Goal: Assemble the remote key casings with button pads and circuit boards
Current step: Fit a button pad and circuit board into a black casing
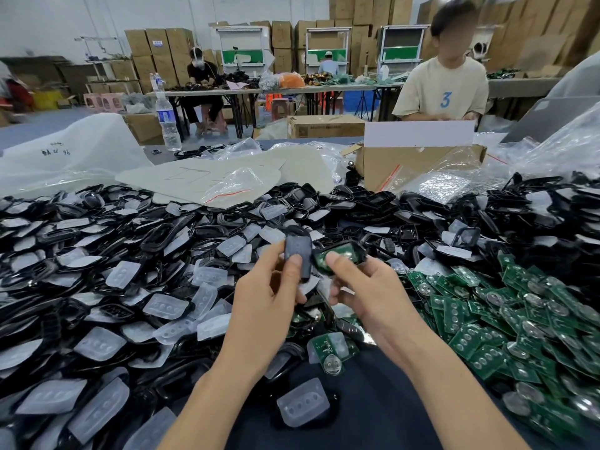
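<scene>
L grip (276, 287) pinches casing (298, 254); R grip (367, 287) holds board (334, 256) beside.

Water bottle (168, 123) upright at the table's far left edge. Big white plastic bag (74, 151) left of it. Open cardboard box (418, 164) far right, clear bags draped over it. Person in beige T-shirt (444, 89) behind the box. Closed carton (324, 126) beyond the table. Stacked cartons (156, 50) along the back wall.
</scene>
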Tool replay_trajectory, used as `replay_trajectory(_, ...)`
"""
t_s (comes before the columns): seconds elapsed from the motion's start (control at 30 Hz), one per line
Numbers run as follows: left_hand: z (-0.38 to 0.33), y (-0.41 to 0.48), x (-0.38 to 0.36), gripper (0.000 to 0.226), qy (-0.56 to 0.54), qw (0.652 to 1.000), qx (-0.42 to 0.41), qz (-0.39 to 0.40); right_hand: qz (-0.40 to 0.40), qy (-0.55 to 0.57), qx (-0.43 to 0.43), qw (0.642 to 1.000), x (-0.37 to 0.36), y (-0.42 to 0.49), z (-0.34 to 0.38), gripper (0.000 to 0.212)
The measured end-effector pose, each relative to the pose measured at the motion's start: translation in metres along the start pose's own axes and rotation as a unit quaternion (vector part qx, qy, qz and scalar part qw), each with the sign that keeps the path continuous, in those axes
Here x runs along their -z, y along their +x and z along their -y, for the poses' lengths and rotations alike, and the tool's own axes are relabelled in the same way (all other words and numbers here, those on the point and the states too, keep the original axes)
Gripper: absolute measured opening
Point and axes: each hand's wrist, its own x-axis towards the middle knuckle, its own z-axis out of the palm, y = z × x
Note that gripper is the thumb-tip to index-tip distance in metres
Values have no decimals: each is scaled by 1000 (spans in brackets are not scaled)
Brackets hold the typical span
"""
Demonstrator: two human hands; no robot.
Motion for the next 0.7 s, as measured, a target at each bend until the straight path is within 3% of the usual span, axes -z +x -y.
replay_trajectory(0.2, 7, 1, 3, 32, 53, 998, -29, -17, -23, 26, -47, 998, -1, 4, -8, 27)
replay_trajectory(0.37, 4, -1, 4, 49, 101, 992, -71, -26, 1, -60, -24, 998, -2, -2, -6, 17)
replay_trajectory(0.5, 5, -1, 4, 47, 132, 988, -82, -18, 0, -123, -10, 992, -3, -3, -5, 14)
replay_trajectory(0.7, 8, -2, 0, 38, 157, 983, -97, -5, 4, -127, -16, 992, -3, -3, -6, 14)
